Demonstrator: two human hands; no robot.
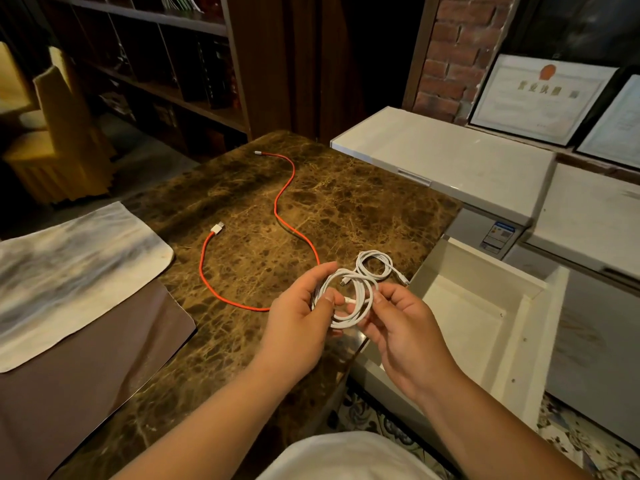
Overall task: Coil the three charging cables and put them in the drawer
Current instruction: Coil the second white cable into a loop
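Two white cables are already wound into rings. Both hands hold the bigger white coil (346, 299) in the lower middle of the frame, just above the table (242, 341) edge. The left hand (298, 320) pinches one side with thumb and fingers, and the right hand (401, 327) pinches the other side, so the loops stay neat. The smaller white coil (375, 265) rests on the table just behind. The red cable (284, 195) lies loose and wavy across the middle. The open white drawer (485, 327) waits at the right, ready for the coils.
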